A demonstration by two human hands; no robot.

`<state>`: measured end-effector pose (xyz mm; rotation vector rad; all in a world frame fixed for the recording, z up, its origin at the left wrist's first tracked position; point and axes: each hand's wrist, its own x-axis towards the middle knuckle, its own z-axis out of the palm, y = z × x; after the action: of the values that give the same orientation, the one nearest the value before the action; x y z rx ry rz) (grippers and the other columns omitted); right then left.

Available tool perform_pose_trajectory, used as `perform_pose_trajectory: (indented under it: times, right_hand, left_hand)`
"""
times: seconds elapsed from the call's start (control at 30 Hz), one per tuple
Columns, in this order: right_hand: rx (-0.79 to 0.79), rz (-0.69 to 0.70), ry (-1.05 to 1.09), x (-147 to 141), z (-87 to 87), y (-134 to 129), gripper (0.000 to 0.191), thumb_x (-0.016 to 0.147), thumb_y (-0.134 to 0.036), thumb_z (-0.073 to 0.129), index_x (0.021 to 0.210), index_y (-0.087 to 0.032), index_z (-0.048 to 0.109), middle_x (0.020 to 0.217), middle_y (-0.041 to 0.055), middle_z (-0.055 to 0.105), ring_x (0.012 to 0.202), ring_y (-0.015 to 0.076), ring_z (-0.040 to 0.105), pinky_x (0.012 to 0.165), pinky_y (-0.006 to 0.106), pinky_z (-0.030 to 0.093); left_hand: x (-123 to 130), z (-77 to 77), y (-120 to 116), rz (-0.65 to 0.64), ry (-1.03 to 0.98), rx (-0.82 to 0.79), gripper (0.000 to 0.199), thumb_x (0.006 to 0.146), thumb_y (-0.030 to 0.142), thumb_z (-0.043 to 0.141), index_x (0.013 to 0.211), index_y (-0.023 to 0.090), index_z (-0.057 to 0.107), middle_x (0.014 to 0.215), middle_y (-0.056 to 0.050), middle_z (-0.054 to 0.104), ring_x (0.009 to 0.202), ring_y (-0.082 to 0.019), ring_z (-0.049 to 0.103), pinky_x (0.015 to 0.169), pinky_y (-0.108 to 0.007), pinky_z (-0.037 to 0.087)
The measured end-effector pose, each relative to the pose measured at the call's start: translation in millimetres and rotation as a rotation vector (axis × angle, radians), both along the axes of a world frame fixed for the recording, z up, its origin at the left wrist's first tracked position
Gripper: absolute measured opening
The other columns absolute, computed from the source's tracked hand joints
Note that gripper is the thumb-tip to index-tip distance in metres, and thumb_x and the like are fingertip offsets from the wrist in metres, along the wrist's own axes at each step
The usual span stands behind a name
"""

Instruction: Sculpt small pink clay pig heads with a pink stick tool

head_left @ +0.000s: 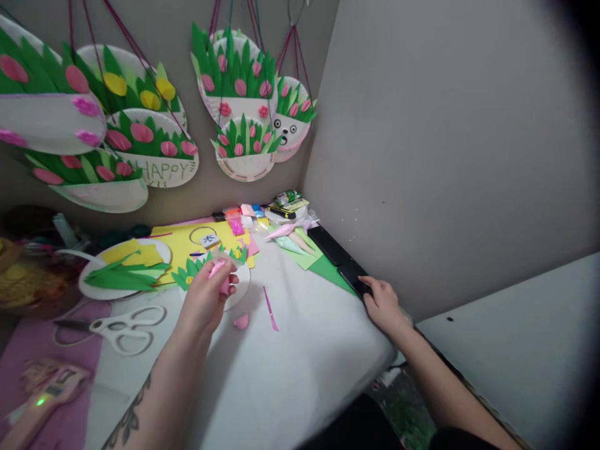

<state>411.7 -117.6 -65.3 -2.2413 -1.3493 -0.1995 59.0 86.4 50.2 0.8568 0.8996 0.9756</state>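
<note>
My left hand [212,289] is closed around a lump of pink modelling clay [224,284], which shows between the fingers. Behind it lies a white paper plate [241,289] with green paper leaves [191,270] along its edge, partly covered by the hand. A small loose pink clay piece [241,322] and a pink clay knife [270,309] rest on the white tabletop in front. At the table's right edge, my right hand [384,305] touches a black phone [352,276] with its index finger stretched out; it does not grip it.
White scissors [126,328] and a pink glue gun [54,390] with a lit green light lie at left. Another plate [115,290] bears green and yellow paper. Clay packets [239,219] line the back. Decorated paper-plate baskets [241,84] hang on the wall.
</note>
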Motion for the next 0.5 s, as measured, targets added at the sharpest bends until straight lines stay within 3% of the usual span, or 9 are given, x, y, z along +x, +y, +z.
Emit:
perform_pose_trajectory:
  times: [0.2, 0.3, 0.4, 0.5]
  right_hand:
    - [0.070, -0.024, 0.008, -2.2, 2.7, -11.6, 0.032, 0.078, -0.015, 0.045, 0.105, -0.021, 0.060, 0.100, 0.0085, 0.068, 0.101, 0.0274, 0.056, 0.091, 0.048, 0.044]
    - [0.194, -0.066, 0.031, -8.4, 1.4, -26.1, 0.035, 0.081, -0.016, 0.043, 0.114, -0.018, 0.055, 0.111, 0.0111, 0.066, 0.108, 0.0265, 0.055, 0.095, 0.047, 0.043]
    - [0.371, -0.124, 0.130, -10.5, -5.2, -40.9, 0.037, 0.082, -0.018, 0.044, 0.119, -0.015, 0.050, 0.115, 0.0142, 0.063, 0.110, 0.0260, 0.057, 0.096, 0.047, 0.044]
    - [0.368, -0.215, 0.172, -8.2, -15.4, -54.9, 0.035, 0.082, -0.022, 0.044, 0.116, -0.014, 0.051, 0.109, 0.0160, 0.064, 0.097, 0.0259, 0.062, 0.086, 0.045, 0.049]
  left_hand:
    - [0.2, -3.6, 1.8, 0.028, -0.034, -0.013, 0.035, 0.062, 0.038, 0.080, 0.082, 0.017, 0.060, 0.082, 0.002, 0.057, 0.065, -0.009, 0.056, 0.047, -0.015, 0.042]
    - [-0.9, -5.6, 4.4, 0.080, -0.068, -0.006, 0.034, 0.062, 0.040, 0.081, 0.079, 0.018, 0.061, 0.082, 0.002, 0.057, 0.072, -0.010, 0.057, 0.058, -0.018, 0.048]
    - [-4.2, -4.3, 8.1, 0.090, -0.084, 0.091, 0.029, 0.062, 0.035, 0.081, 0.073, 0.018, 0.061, 0.079, 0.003, 0.057, 0.074, -0.008, 0.055, 0.071, -0.020, 0.050]
    - [-8.0, -0.1, 11.3, 0.130, -0.068, 0.205, 0.024, 0.063, 0.031, 0.081, 0.070, 0.017, 0.063, 0.078, 0.002, 0.059, 0.075, -0.009, 0.056, 0.071, -0.019, 0.048]
